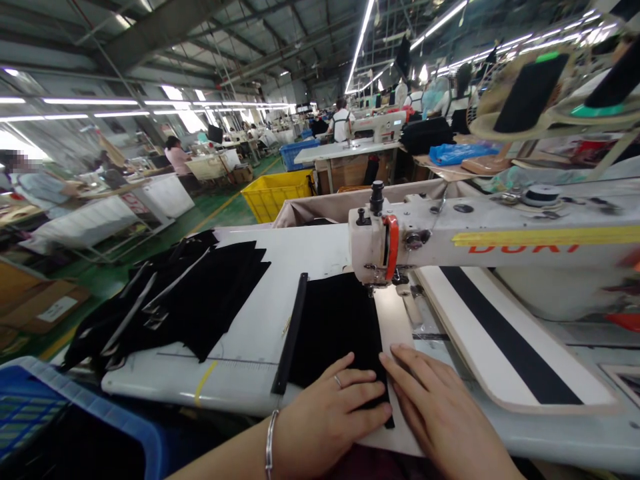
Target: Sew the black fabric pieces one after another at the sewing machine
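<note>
A piece of black fabric point(335, 327) lies on the white sewing table, its right edge reaching under the head of the sewing machine point(373, 247). My left hand point(340, 407) rests on the near part of this fabric, fingers stretched out and pointing right. Beside its right edge, my right hand point(430, 400) lies flat with fingers extended, the fingertips touching the pale strip point(395, 320) next to the fabric. A black band point(291, 333) runs along the fabric's left edge. Part of the near fabric edge is hidden under my left hand.
Black fabric pieces point(200, 300) are heaped at the table's left. A blue basket point(85, 393) stands below at the near left. Right of the needle lies a white board with a black stripe point(510, 340). A yellow bin point(280, 193) and co-workers are farther back.
</note>
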Available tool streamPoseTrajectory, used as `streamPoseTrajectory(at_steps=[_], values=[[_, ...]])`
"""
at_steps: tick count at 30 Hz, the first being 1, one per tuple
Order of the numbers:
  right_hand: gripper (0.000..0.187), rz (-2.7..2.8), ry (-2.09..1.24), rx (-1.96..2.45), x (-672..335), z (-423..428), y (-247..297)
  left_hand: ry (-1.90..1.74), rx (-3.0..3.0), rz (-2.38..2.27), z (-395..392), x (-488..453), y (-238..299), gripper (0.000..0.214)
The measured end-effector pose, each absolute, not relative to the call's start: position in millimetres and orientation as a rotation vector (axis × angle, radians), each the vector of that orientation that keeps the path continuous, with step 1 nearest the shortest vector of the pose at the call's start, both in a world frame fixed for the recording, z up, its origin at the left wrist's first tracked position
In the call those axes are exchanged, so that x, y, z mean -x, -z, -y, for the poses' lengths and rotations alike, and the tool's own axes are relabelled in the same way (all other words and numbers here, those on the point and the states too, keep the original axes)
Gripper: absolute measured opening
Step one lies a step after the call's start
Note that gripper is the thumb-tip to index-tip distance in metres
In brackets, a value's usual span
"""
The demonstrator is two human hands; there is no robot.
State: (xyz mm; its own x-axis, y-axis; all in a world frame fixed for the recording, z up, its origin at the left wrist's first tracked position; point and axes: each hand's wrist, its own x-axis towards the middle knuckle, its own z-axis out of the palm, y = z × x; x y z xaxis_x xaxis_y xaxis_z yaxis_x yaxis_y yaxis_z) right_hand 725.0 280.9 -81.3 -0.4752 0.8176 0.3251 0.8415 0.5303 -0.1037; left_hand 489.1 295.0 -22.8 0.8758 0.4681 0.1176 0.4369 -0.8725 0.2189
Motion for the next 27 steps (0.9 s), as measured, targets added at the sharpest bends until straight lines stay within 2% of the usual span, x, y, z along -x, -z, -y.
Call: streamPoseTrajectory(at_steps=[10,27], values=[[0.052,2.434,0.114,1.386,-724.2,-287.8,80.3,-0.440,-2.863,-0.689,-320.7,-492.9,41.6,0.031],[0.054,2.443,0.096,1.412,-719.6,-317.0,68.1,-0.379,-2.964,-0.718,-388.9,-501.1,47.1,0.024]])
